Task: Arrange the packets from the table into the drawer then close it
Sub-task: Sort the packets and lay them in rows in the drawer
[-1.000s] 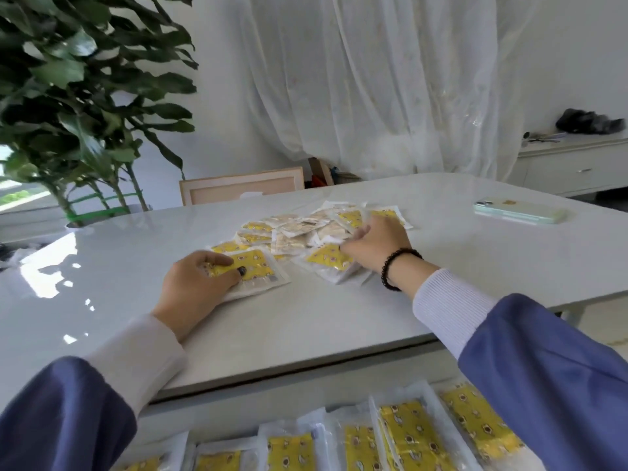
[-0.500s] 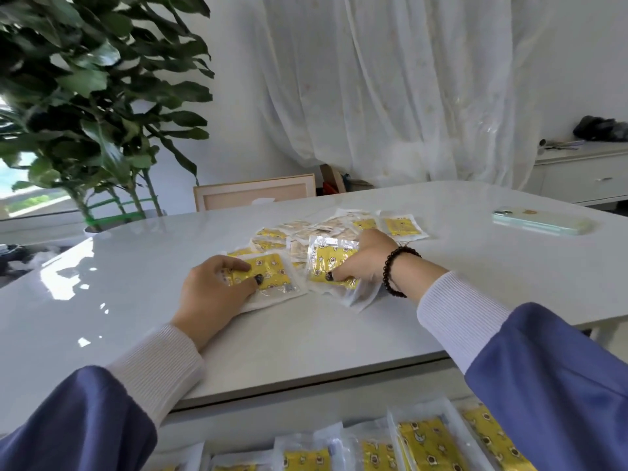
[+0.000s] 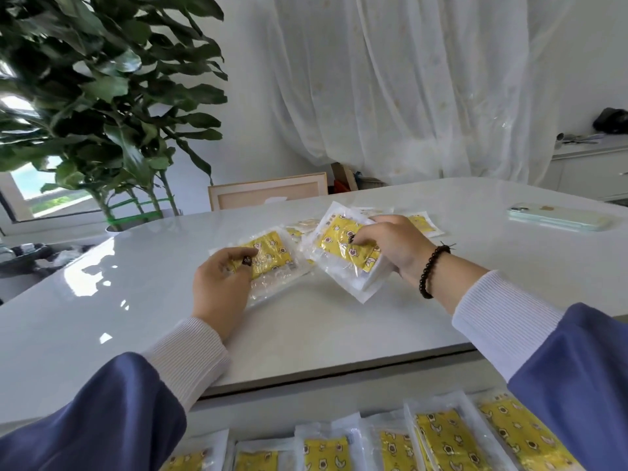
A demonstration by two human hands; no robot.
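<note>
- Potted plant [image 3: 102, 107]: large-leaved, standing beyond the far left edge of the table.
- Table [image 3: 323, 331]: glossy white top that carries the loose packets and both hands.
- Left hand [image 3: 222, 287]: fingers curled, thumb and fingertips pinching the near end of the left packet [image 3: 272, 254], a clear sleeve with a yellow patterned insert, its far end tipped up off the tabletop.
- Picture frame [image 3: 268, 193]: pale wood, upright behind the far table edge.
- Remaining packets [image 3: 421, 222]: a loose heap flat on the table behind the two hands, partly hidden by them.
- Right packet [image 3: 343, 248]: a small stack of the same yellow sleeves, raised clear of the table and tilted.
- Right hand [image 3: 394, 246]: fingers curled over the stack's top, thumb beneath; a dark bead bracelet [image 3: 431, 270] circles the wrist.
- Drawer [image 3: 373, 443]: open below the near table edge, holding a row of yellow packets set side by side, overlapping.
- Phone [image 3: 557, 219]: pale green, lying flat near the right end of the table, well apart from the packets.
</note>
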